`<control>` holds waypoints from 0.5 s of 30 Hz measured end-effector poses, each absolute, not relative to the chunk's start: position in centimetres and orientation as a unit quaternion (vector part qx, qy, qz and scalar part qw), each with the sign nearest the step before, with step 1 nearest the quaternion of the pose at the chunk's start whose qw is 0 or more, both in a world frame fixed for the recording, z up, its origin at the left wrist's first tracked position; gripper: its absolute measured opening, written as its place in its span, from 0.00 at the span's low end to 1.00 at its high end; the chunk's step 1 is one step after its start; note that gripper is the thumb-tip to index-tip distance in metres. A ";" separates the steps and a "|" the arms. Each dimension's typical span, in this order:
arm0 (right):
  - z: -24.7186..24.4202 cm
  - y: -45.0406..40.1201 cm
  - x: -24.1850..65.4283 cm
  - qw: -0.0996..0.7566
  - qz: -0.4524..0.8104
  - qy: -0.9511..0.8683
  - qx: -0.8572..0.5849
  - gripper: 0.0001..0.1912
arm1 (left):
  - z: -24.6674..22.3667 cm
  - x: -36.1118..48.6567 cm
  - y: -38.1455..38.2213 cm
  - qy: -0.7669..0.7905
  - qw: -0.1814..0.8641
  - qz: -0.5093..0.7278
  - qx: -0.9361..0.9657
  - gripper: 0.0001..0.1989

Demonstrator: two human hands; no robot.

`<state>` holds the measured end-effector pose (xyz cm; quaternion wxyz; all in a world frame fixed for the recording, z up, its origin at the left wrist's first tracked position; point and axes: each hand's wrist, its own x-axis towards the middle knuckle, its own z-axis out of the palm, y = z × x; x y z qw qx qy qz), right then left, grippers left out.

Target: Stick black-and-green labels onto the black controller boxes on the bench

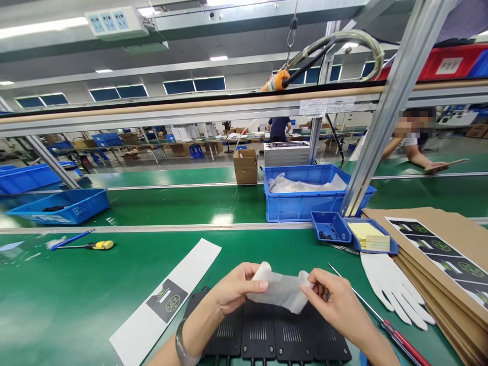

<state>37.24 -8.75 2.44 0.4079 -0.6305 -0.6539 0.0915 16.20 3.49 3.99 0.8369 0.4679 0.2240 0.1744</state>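
My left hand (238, 287) and my right hand (331, 297) are both closed on a thin, whitish, translucent film (284, 291), stretched between them with its ends curled. I cannot tell whether it is a bag or a loose sheet. Directly beneath, several flat black boxes (258, 330) with slotted tops lie side by side on the green table, partly covered by my hands and the film. A white strip with one printed dark label (168, 301) lies left of my left hand. Beyond my right hand are a white glove (394, 287) and a red-handled screwdriver (404, 340).
A blue bin (301, 206) of white film stands ahead, with small trays (331, 227) before it. Cardboard sheets (430, 284) are stacked right. A yellow-handled screwdriver (102, 245) lies left. A metal post (396, 101) rises at right; a co-worker (409, 137) sits beyond it.
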 end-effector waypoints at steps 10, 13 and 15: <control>2.5 -8.1 41.4 0.377 0.067 -0.644 -0.663 0.11 | 4.2 14.7 5.3 0.263 0.815 0.223 0.466 0.23; 1.8 -7.8 42.7 0.366 0.097 -0.624 -0.684 0.11 | 4.3 14.2 5.7 0.264 0.812 0.238 0.463 0.23; 1.3 -7.7 43.3 0.368 0.102 -0.607 -0.697 0.12 | 4.4 13.7 6.0 0.263 0.809 0.247 0.464 0.25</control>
